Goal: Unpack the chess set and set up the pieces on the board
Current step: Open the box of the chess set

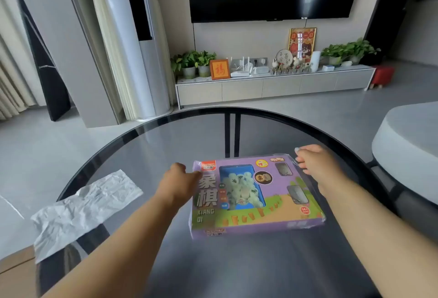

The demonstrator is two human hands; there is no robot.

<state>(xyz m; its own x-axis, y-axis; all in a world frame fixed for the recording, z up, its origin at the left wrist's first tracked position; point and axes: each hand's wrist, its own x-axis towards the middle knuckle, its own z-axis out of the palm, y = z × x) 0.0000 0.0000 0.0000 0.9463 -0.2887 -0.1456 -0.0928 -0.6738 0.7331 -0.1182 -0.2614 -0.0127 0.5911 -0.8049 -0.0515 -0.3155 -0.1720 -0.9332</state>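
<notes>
- Glass table [166, 146] carries the sealed box [257, 205], lying flat right of centre, pale pieces [241, 188] visible through its window.
- Plastic wrap [83, 210], crumpled, lies at the near left, well apart from the box.
- Left hand [176, 185] curls its fingers round the box's far-left corner.
- Right hand [315, 160] pinches the far-right corner, fingers bent on the edge.
- Unpacking looks barely begun: the box is not yet open, and no board is in sight.
- Next, I judge, comes finding a flap or seam and pulling it up while the other hand steadies.
</notes>
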